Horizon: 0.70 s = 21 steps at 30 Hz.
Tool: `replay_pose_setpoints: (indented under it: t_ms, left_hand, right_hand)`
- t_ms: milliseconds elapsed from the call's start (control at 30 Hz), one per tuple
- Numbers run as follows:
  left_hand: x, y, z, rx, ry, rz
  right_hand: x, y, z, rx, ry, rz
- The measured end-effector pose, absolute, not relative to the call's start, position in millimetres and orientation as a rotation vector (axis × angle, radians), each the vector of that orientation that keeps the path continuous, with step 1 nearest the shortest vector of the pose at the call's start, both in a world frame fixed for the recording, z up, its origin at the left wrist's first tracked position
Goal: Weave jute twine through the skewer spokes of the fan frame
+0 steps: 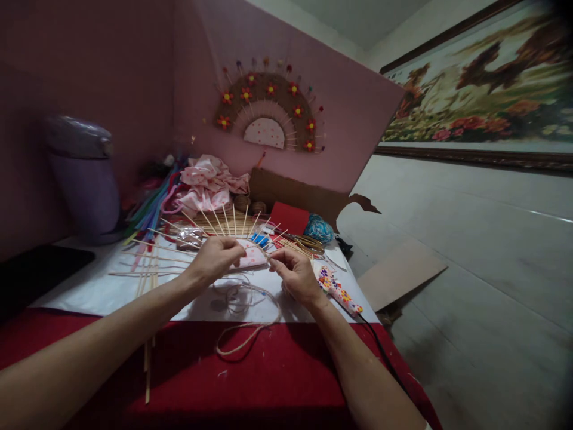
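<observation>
A half-round, pink-spotted piece (253, 255) has thin wooden sticks (225, 220) fanning out from its curved edge. My left hand (217, 257) is closed at the left side of this piece, its fingertips partly hidden. At the right end, my right hand (298, 278) pinches twine, thumb against forefinger. Loose twine (250, 334) hangs in a loop below, over the white sheet and onto the red cloth. Beside my right hand lies a flower-patterned glue gun (339, 291) with a black cord.
Several loose sticks (147, 358) overhang the front at left. Behind are crumpled pink fabric (208, 182), a red sheet (289, 218), blue yarn (319, 228), scissors (308, 243) and brown cardboard (290, 188). A purple bin (85, 185) stands left. A finished-looking fan decoration (268, 89) hangs behind.
</observation>
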<state>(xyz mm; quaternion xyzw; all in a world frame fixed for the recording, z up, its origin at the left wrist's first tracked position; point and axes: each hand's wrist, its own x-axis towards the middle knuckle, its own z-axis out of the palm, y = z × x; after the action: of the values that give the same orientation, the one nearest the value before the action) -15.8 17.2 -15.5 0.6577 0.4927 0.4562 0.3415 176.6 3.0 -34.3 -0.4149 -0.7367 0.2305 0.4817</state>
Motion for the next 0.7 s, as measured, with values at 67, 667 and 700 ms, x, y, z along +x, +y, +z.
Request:
replay_pose_setpoints:
  t_ms: [67,667,700]
  left_hand:
    - [-18.7,16.8,-14.4,2.043,1.465,1.244]
    - [4.2,-0.9,-26.8,1.637,0.988,0.914]
    - [4.1,-1.3,-25.1,1.602,0.989,0.932]
  right_hand:
    - [176.2,2.3,-33.7,-0.987,-1.807,0.546]
    - [168.7,-10.6,-27.6,-0.868,-1.913,0.223]
    - [168.3,-11.8,-26.9,-0.858,-1.886,0.174]
